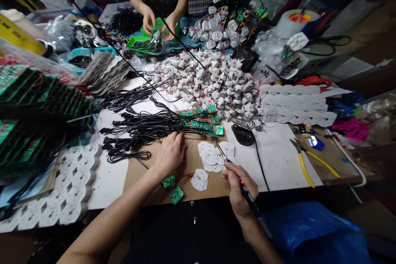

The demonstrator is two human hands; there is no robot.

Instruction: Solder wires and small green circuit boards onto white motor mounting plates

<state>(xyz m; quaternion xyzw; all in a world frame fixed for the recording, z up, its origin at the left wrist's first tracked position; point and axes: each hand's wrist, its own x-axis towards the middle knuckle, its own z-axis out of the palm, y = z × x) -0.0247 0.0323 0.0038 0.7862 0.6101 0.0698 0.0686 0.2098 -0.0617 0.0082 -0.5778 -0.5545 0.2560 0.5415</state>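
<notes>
In my right hand [241, 185] is a soldering iron [246, 194] with a small red light. Its metal tip points away from me, over a pile of white round-edged circuit boards [210, 156]. My left hand [170, 150] lies at the near edge of a bundle of black power cables [139, 126], its fingers curled; what they hold, if anything, is hidden. Just beyond, green circuit boards [202, 121] sit at the cable ends. Nearer me, a white board [199, 179] is joined by red wires to small green boards [176, 194] on the cardboard [188, 148].
A soldering iron stand [243, 132] is right of the cables. Behind lies a heap of white parts [210, 78]. Yellow-handled pliers [305, 167] rest at right, and stacked green boards [40, 95] rise at left. Across the table, another person's hands [168, 27] work over a green tray [139, 43].
</notes>
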